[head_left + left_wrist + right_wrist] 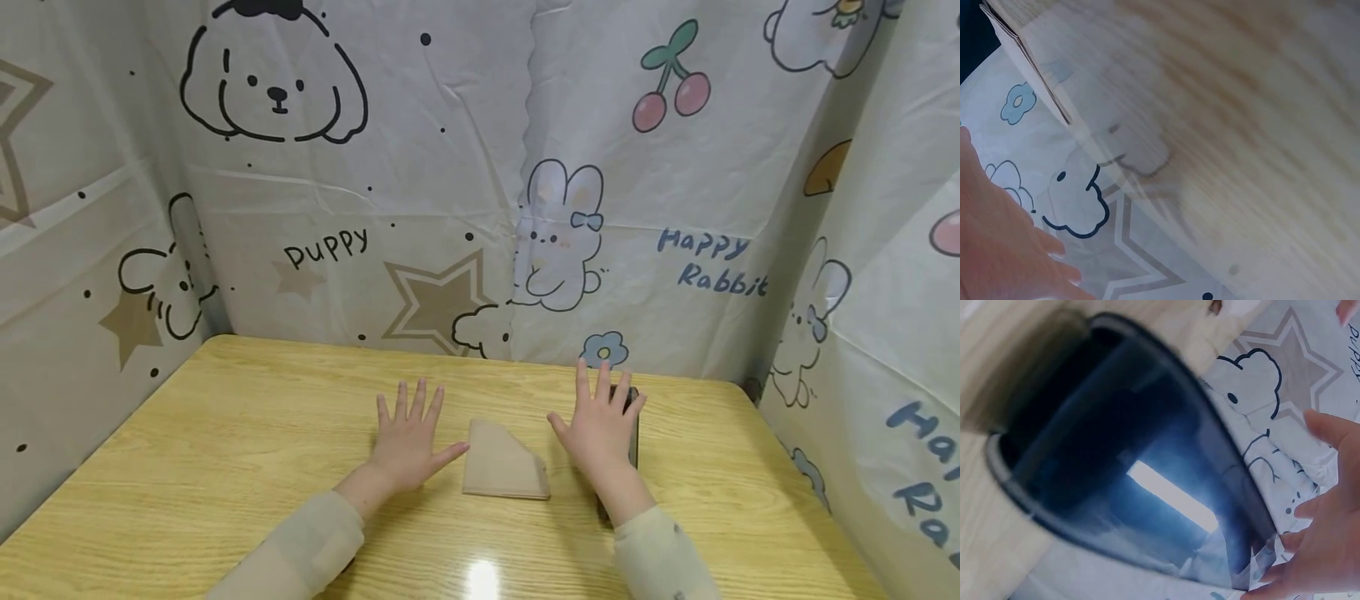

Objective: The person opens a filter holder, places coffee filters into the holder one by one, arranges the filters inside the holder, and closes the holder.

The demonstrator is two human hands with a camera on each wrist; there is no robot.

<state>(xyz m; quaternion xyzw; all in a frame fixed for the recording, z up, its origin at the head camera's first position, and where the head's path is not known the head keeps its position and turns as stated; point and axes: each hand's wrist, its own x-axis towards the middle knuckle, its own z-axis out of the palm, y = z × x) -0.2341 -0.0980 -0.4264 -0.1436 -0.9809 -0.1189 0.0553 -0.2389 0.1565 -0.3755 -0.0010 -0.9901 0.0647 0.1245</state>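
- Pale sleeves [300,542] are nearest the camera, at the bottom edge, both arms extended over a yellow, wood-grained surface [187,467].
- Left hand [406,450]: its back faces up, fingers [401,407] straight and fanned, holding nothing. The thumb [450,456] points to a card [501,467]; its tip meets the card's left edge in the head view, though whether they touch cannot be told.
- Right hand [602,427]: spread just as wide and grasping nothing, it partly hides a phone [1085,456]. Contact cannot be told here either.
- Card: tan, layered at its near edge, with the far right corner slanted off. It lies on the surface between the two hands — probably flat because thin layers rest steadiest that way. The parted hands seem to leave it in plain sight.
- Phone: dark, lying lengthwise to the right of the card. Its glossy face mirrors a strip of light [1172,497] in the right wrist view, so it seems to be screen up. Its place at the side likely leaves the middle to the card.
- Cloth [420,192] with cartoon prints hangs behind and at both sides — perhaps as a screen.
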